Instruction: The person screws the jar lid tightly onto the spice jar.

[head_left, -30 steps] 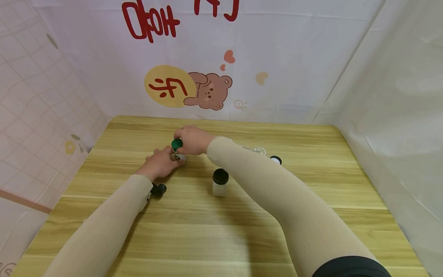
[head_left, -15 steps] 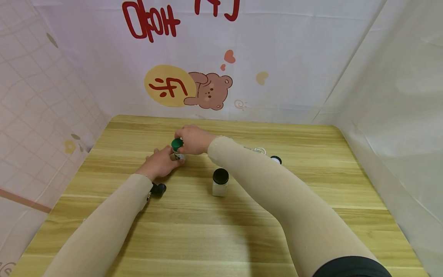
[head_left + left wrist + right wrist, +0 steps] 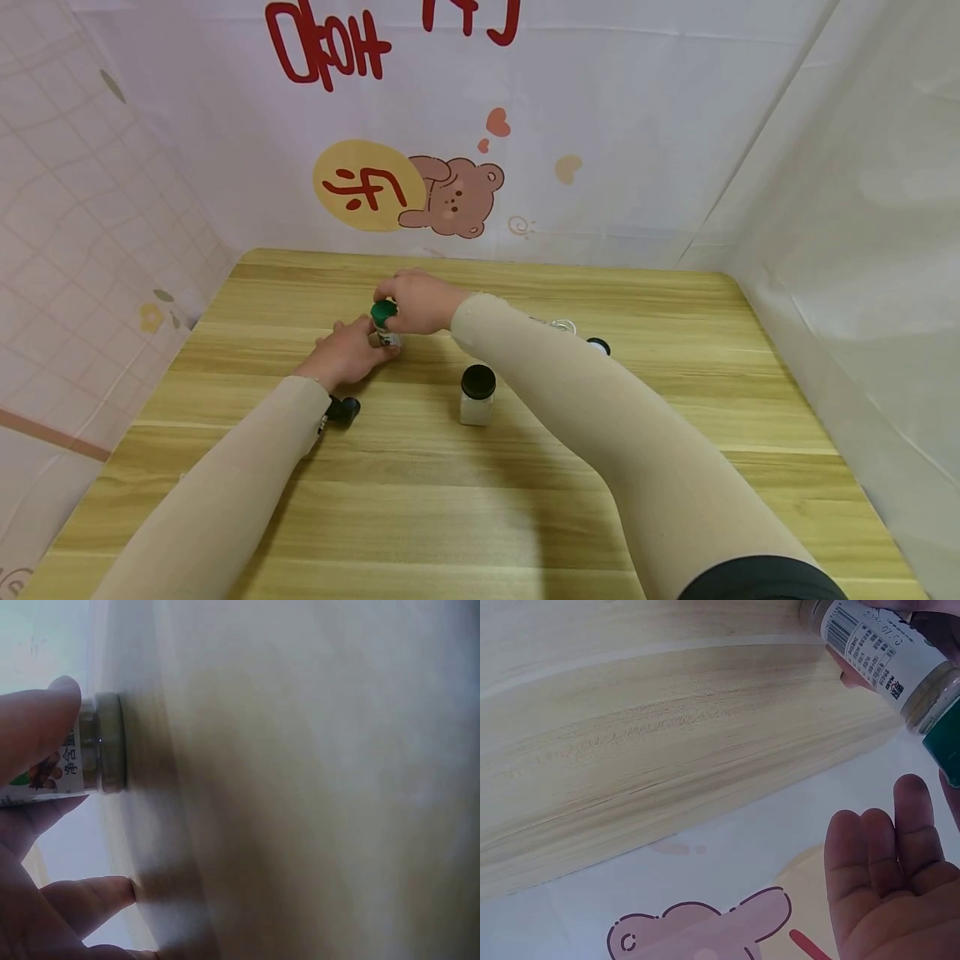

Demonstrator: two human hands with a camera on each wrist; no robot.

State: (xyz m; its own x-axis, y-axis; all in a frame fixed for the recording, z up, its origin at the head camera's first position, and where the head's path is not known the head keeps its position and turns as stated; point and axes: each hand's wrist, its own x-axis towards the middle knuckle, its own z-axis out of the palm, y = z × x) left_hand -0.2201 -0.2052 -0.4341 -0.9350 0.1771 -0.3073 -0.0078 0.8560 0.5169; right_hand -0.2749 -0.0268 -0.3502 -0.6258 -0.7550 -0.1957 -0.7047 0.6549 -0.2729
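On the left, I saw the left hand (image 3: 347, 354) pinch the low part of a small spice jar (image 3: 388, 340), whose label (image 3: 69, 769) said "净含量" and also had a barcode (image 3: 842, 628), with small print too blurry to read. The jar stood about straight up, near the back left of the table (image 3: 420, 517), its long way running up to the green cap (image 3: 384, 311), which the nearer right hand (image 3: 423, 302) pinched from above. Farther right stood a black-lidded jar (image 3: 477, 408), with no writing I could see.
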